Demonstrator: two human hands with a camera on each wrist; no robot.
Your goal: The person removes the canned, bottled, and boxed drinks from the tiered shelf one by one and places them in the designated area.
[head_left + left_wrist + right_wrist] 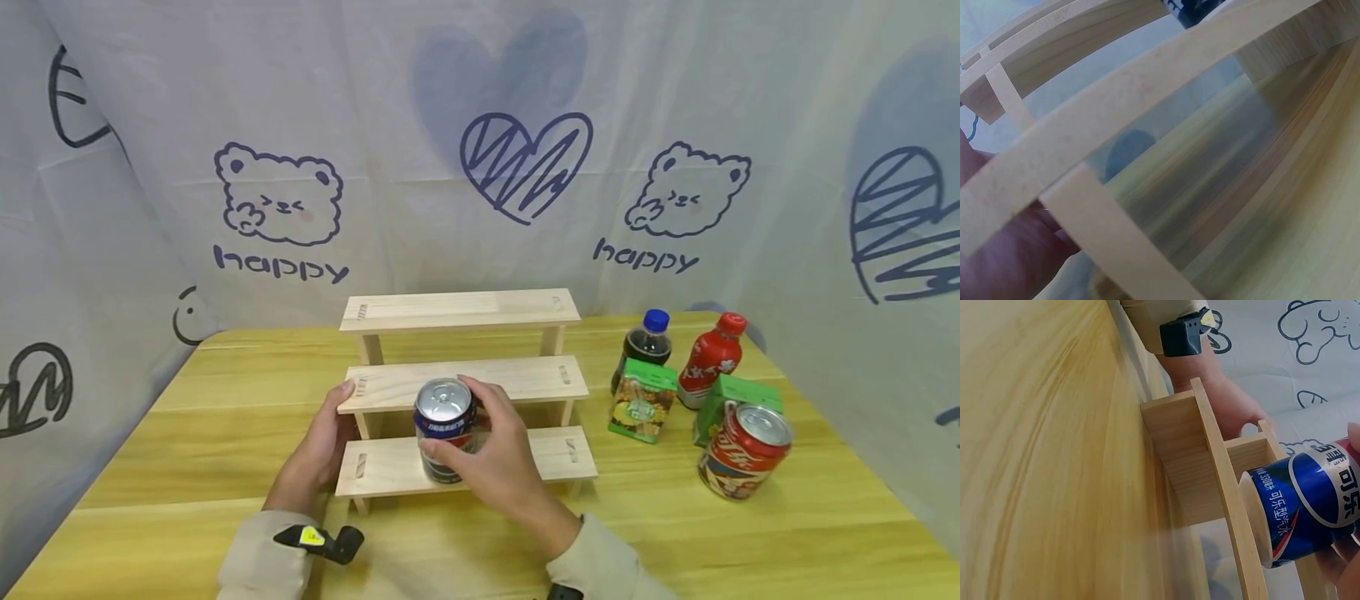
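Note:
A blue soda can (444,412) stands upright at the bottom step of a three-step wooden rack (465,463). My right hand (498,454) grips the can from its right side, thumb in front and fingers behind. In the right wrist view the blue can (1310,503) has its base at the step's board, and fingers show at its side. My left hand (326,437) holds the rack's left end, with the thumb at the middle step. The left wrist view shows part of that hand (1016,256) behind the rack's leg; its other fingers are mostly hidden.
Right of the rack stand a dark cola bottle (645,343) with a blue cap, a red bottle (708,362), a green juice box (642,404), another green box (738,390) and a red can (746,454). A printed cloth (405,208) hangs behind the table (187,442).

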